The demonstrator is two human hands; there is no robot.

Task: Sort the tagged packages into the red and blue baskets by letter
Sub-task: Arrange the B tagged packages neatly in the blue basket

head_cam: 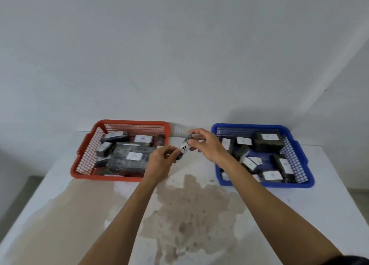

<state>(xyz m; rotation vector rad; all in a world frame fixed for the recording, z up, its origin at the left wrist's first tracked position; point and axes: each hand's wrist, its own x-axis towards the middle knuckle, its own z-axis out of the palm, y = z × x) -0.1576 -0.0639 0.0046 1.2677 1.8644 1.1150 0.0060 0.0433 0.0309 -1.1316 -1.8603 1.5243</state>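
Currently the small dark package [184, 148] with an "A" tag sits mid-air between the two baskets, tilted, above the table's far edge. Both hands are on it: left hand [159, 161] pinches the lower end from 7 o'clock, right hand [203, 145] grips the upper end from 2 o'clock, fingers curled over the top. Neither hand is free.

Red basket [119, 123] lies at 9 o'clock of the package and holds wrapped packages with white tags; the one on the big package [129, 159] reads like "A", the others are too blurred. Blue basket [265, 185] lies at 3 o'clock, also well filled; its tags can't be read from here. Judgement: the held package goes red, and no loose packages show on the table [60, 214], so the sort looks nearly done.

Risks:
- Handover slip: if one hand lets go before the other has a firm hold, the wrap looks slick and the package could drop onto the table between the baskets.
- Wrong bin: right hand is nearer blue, so a lazy drop that way missorts it.
- Red basket is piled high near 3 o'clock; a toss could bounce off the big package and over the rim.
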